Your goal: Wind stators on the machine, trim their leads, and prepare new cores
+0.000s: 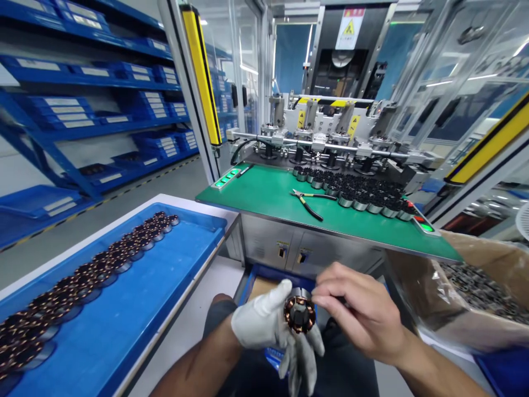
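My left hand (261, 321), in a white glove, holds a wound motor stator (299, 315) in front of my lap. Copper coils and a dark centre face me, and a silvery steel rim shows at the top. The gloved thumb rests along one side while the other fingers hang below. My bare right hand (363, 315) is at the stator's right edge, thumb and forefinger drawn together in a pinch. Whatever those fingertips grip is too small to make out. Many similar stators (99, 270) stand in rows in the blue tray (165, 281) on the left.
A green worktop (264, 193) carries pliers (312, 203) and rows of black-topped stator cores (359, 190). Behind it stands a machine (326, 138) with several stations. An open carton (433, 286) of small parts is at right; blue shelving (103, 129) stands left.
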Available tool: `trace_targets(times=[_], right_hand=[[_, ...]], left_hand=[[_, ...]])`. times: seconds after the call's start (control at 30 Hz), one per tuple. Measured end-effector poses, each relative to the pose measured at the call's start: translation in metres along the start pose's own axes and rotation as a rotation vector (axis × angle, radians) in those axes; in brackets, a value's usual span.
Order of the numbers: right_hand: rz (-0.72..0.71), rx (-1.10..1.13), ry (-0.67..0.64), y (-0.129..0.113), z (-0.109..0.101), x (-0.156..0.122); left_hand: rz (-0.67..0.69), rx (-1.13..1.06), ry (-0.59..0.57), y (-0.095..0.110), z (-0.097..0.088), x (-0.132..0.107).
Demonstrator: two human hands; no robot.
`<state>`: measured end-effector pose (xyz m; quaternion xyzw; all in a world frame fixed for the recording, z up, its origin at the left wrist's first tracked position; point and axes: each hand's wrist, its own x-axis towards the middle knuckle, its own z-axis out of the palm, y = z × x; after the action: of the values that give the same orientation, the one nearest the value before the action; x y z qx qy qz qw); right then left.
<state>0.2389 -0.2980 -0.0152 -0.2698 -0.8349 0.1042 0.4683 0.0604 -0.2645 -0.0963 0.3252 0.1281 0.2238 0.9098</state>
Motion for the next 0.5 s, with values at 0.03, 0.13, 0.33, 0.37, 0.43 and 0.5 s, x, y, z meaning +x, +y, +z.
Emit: trace_targets(times=[0.03, 0.13, 0.33, 0.37, 0.43, 0.5], right_hand=[[0.005, -0.021, -0.002, 0.000, -0.001, 0.001], [0.107, -0.133, 0.043, -0.001, 0.000, 0.000], [0.320, -0.139, 0.161, 0.000, 0.005, -0.002], [0.327, -0.112, 0.163, 0.000, 0.005, -0.001], [0.327, -0.054, 0.154, 0.000, 0.004, 0.002], [0.320, -0.013, 0.131, -0.001, 0.004, 0.004]], left_hand=[[0.027, 0.018, 0.013, -0.001, 0.002, -0.001], [0.187, 0.139, 0.121, 0.001, 0.012, -0.003], [0.617, 0.399, 0.457, 0.001, 0.021, -0.002], [0.658, 0.487, 0.486, -0.001, 0.020, -0.003], [0.674, 0.689, 0.512, 0.000, 0.019, -0.008], [0.611, 0.933, 0.488, 0.006, 0.020, -0.013]])
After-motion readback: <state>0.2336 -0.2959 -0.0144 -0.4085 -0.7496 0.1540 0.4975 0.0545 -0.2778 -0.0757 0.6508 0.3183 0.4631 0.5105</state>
